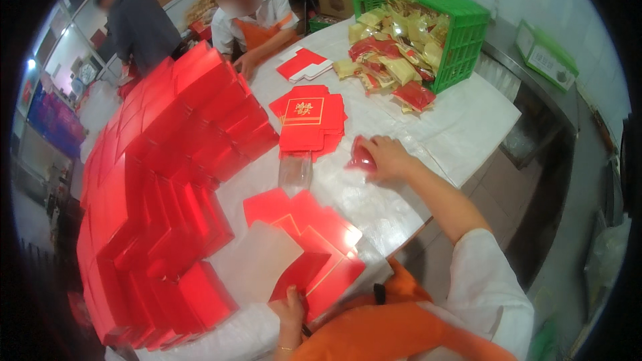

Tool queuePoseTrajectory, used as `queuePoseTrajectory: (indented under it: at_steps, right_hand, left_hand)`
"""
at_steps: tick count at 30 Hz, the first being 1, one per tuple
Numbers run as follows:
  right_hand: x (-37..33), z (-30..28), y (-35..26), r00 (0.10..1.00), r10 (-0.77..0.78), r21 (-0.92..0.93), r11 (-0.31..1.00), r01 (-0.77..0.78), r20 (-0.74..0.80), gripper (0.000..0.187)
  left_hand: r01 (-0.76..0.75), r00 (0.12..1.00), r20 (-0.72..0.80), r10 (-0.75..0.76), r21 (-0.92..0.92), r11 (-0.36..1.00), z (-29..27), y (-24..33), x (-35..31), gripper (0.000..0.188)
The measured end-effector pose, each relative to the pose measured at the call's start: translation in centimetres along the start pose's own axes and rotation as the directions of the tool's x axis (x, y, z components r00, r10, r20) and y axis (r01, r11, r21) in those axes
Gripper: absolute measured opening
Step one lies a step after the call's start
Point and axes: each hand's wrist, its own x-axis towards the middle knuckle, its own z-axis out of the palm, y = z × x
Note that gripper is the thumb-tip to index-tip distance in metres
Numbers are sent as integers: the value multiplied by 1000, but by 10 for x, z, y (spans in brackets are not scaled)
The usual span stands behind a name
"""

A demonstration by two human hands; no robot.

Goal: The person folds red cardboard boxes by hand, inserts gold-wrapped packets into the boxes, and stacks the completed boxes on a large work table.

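Gripping the lower end of a red carton blank with a pale inside (257, 254), the left hand (288, 309) is at the near edge of the white-covered table (461, 137). Farther in, toward the right edge, the right hand (388, 158) has its fingers curled around a small red packet (362, 155) (whether that packet is lifted or rests on the surface, I cannot tell). More red blanks (342, 225) lie under and beside the left hand's one.

Stacked red boxes (154, 117) line the left edge. In the middle sits a pile of flat red blanks with gold print (301, 135), a clear plastic tray (295, 172) at its near side. Toward the far right corner, a green crate (461, 50) is tipped on its side, gold and red packets (401, 47) spilling from its mouth. A co-worker in an orange apron (257, 40) is at the far edge.
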Motion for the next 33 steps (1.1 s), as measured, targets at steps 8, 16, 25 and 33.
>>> queuePoseTrajectory:
  at_steps: [8,16,25,33]
  right_hand:
    - [-110,19,-45,960,-121,-2,992,125,254,113]
    - [-181,30,-52,941,-319,-151,931,333,109,103]
    - [-187,-17,-49,924,-371,428,853,298,97,70]
    - [-165,-109,-166,744,-605,399,631,665,-284,53]
  left_hand:
    - [-178,984,42,173,188,966,-3,-59,14,36]
    - [-90,996,-23,87,-299,950,20,19,10,69]
    - [-249,968,-76,237,-275,928,13,30,16,77]
    - [-261,965,-4,261,-1,965,1,22,27,74]
